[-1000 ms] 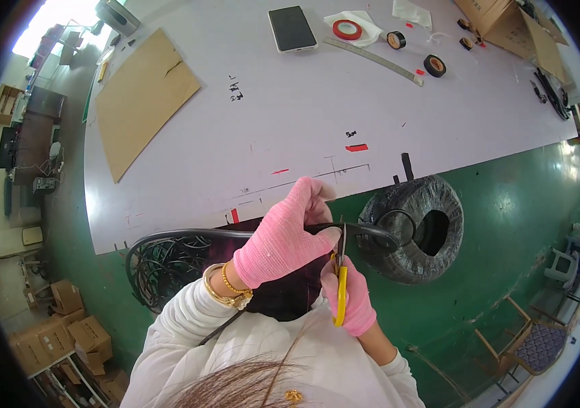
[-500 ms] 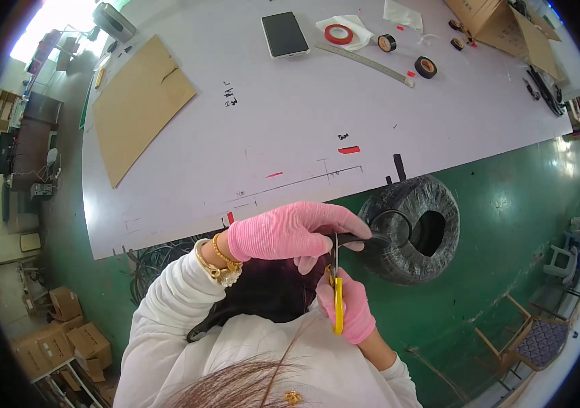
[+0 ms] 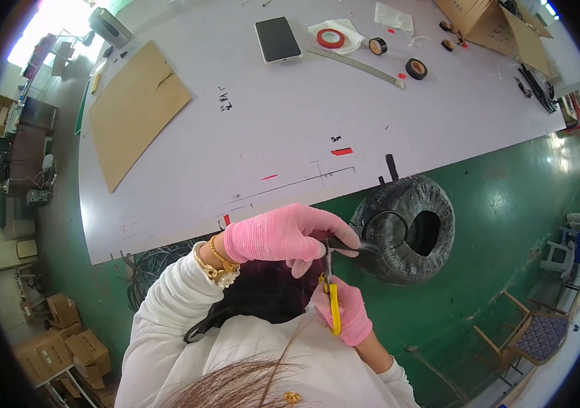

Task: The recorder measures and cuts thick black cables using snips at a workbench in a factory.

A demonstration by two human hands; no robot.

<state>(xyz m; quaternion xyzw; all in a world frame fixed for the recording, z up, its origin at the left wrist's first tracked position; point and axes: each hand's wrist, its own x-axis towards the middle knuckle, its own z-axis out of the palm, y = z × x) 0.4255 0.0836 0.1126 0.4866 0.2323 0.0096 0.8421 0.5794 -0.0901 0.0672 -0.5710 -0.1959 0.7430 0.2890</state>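
Black coil point(image 3: 405, 238) beside hands, phone point(image 3: 278, 39) & tape rolls point(image 3: 416, 68) far off

A single head-worn fisheye looks steeply down (edges bending) over the white worktable point(image 3: 385, 109) and green floor point(image 3: 507, 224).

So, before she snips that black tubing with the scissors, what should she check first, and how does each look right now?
1. Left hand grips the black tubing: ok.
2. Right hand holds the yellow-handled scissors: ok.
3. Blades sit at the tubing: ok, as far as visible.
4. Fingers out of the blades' way: cannot tell, the left hand's fingers lie very close.
5. Tubing runs freely from the black coil: cannot tell.
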